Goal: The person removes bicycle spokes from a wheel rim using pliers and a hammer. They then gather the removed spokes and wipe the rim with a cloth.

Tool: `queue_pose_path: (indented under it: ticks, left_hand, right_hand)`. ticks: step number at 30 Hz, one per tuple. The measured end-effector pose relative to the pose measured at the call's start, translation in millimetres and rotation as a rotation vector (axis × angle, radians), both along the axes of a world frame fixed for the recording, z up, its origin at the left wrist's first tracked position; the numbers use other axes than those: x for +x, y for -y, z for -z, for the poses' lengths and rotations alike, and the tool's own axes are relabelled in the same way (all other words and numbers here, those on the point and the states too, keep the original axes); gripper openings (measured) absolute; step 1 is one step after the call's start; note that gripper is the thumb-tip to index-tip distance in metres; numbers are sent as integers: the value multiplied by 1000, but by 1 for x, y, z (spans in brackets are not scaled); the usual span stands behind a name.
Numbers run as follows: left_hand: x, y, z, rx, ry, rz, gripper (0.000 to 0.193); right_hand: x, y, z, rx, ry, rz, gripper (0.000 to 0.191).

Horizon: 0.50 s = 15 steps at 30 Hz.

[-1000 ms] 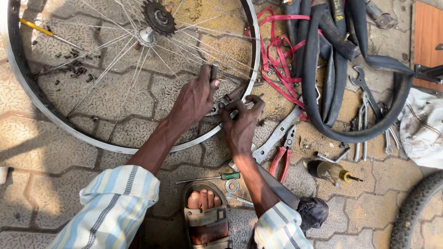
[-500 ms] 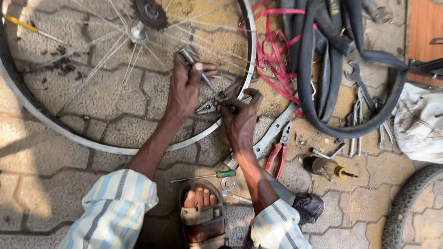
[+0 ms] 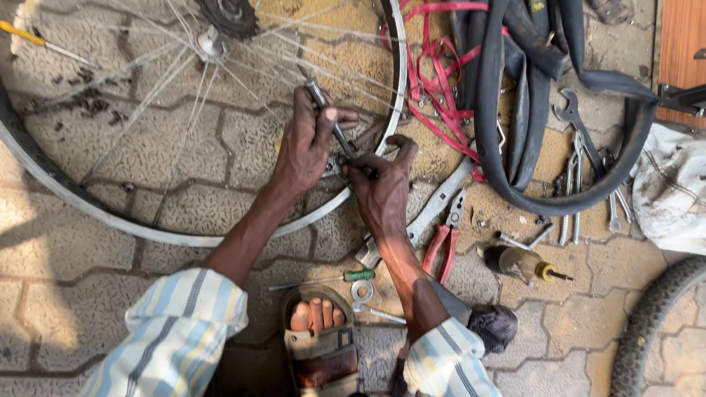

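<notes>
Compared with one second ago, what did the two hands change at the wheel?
The left hand rose from the rim and now holds a thin metal tool upright along the spokes. The right hand stayed pinching at the rim. The pliers and the screwdriver stayed on the paving.

Hard daylight falls on the paved floor (image 3: 184,169), brightest toward three o'clock, where the white cloth (image 3: 673,191) nearly washes out. A sunlit patch glares at nine o'clock beside deep shade. The rim (image 3: 393,88) glints. Focus is sharp throughout, with slight bending at the edges.
</notes>
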State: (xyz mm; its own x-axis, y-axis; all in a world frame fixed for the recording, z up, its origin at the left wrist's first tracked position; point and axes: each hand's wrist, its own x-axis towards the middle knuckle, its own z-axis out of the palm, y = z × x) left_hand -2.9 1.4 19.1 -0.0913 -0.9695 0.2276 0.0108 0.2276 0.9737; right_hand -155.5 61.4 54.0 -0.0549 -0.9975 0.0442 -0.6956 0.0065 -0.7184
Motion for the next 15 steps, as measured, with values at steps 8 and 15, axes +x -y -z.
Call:
queue_pose_path:
  ticks: [8, 15]
  left_hand:
    - [-1, 0, 1, 136, 233, -65, 38]
    - [-3, 3, 0, -8, 362, -112, 42]
  right_hand:
    - [1, -4, 10, -50, 35, -11, 14]
    - [-5, -5, 4, 133, 174, 87, 36]
